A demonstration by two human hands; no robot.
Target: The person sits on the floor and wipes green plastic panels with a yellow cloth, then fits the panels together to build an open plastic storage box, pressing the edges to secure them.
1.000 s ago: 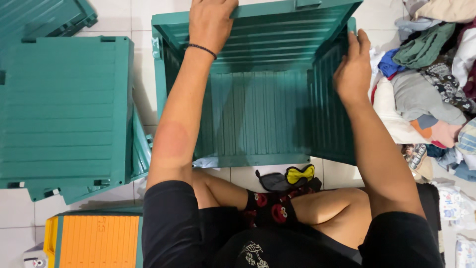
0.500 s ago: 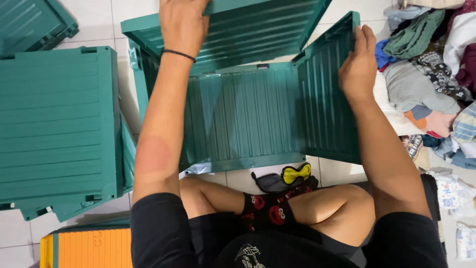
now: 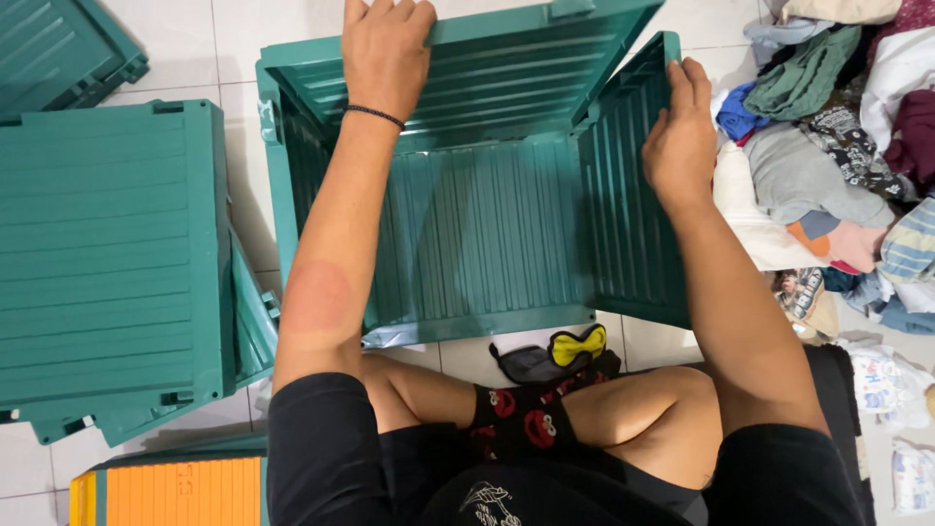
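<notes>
While I look down at the white tile floor [image 3: 243,39], I see a green folded crate [image 3: 102,253] lying flat at the far left, with one more green crate [image 3: 68,49] in the top left corner. Low down on the left sits an orange panel [image 3: 170,492] with a green edge.

Next comes the left hand [image 3: 385,49]. It lies flat on the top edge of the back wall [image 3: 506,73] of the big green crate [image 3: 477,234], fingers curled over the rim, so its grip is closed on that wall. A thin black band [image 3: 375,115] goes round the wrist. The big crate is in the middle, just past my knees, open at the top, and its ribbed bottom shows. The back wall leans inward.

Just in front of the crate, by my legs, is a dark eye mask with a yellow bow [image 3: 575,346]. My socks [image 3: 526,424] are black with red faces.

Then the right hand [image 3: 680,136] presses on the top edge of the right side wall [image 3: 628,224], fingers straight along the rim and thumb on the inner face. That wall stands tilted.

Far right, a pile of clothes [image 3: 828,146] lies on the floor, touching the crate's side.
</notes>
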